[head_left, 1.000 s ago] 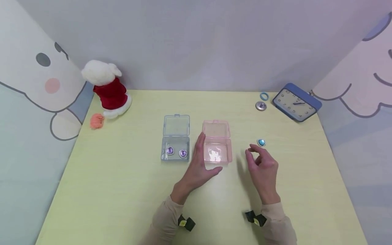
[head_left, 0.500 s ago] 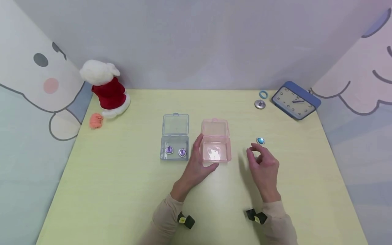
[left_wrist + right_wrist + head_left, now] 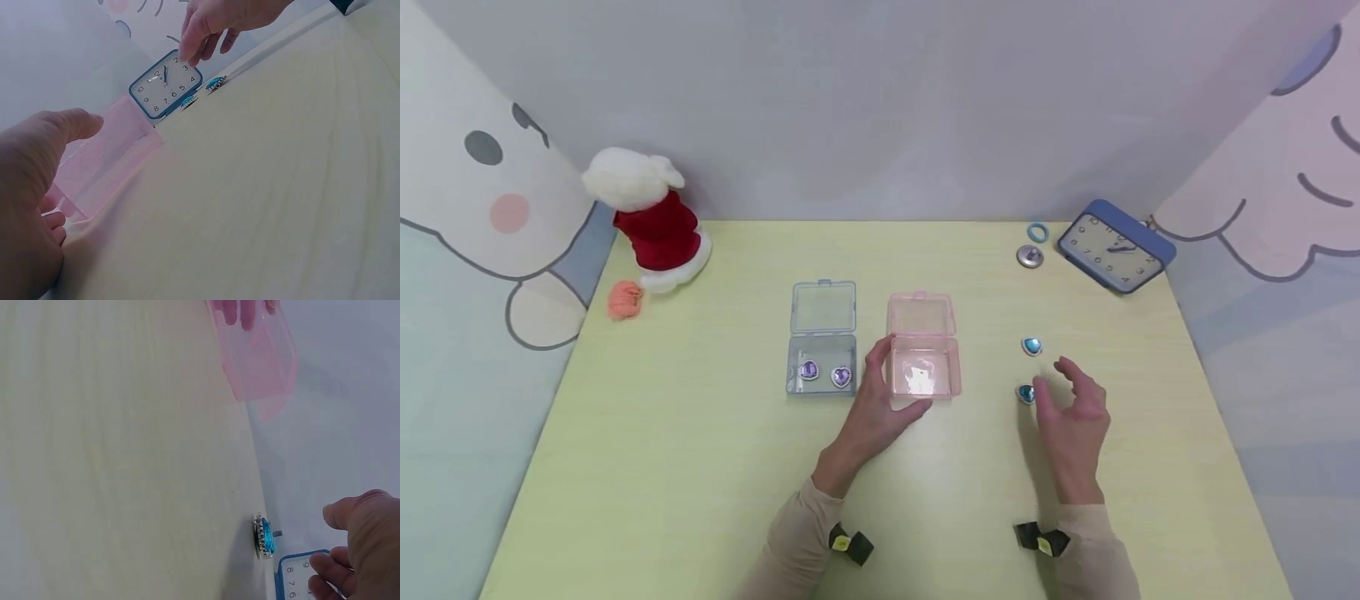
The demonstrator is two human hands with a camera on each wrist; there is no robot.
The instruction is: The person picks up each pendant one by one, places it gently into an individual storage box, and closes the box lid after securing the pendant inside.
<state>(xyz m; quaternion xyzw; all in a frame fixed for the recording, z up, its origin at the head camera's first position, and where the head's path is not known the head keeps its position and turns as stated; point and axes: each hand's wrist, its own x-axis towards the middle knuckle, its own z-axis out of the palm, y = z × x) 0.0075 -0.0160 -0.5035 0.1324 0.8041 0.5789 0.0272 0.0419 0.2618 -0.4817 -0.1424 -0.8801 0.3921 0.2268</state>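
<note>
Fingers (image 3: 1081, 383) apart, right hand (image 3: 1072, 421) hovers near blue gem (image 3: 1025, 393); left hand (image 3: 874, 417) holds pink box (image 3: 954, 371)

A pale yellow table (image 3: 685, 475) — grey wall (image 3: 865, 108) behind, cartoon-printed panels (image 3: 456, 196) at both sides.

Left sleeve (image 3: 793, 542) and right sleeve (image 3: 1101, 562) plain beige, long, softly creased, ending in snug cuffs (image 3: 830, 498); left hand (image 3: 871, 418) and right hand (image 3: 1075, 425) bare; left wrist unit (image 3: 861, 549) and right wrist unit (image 3: 1058, 543) small, black, angular, each with yellow-green patch (image 3: 841, 543).
</note>
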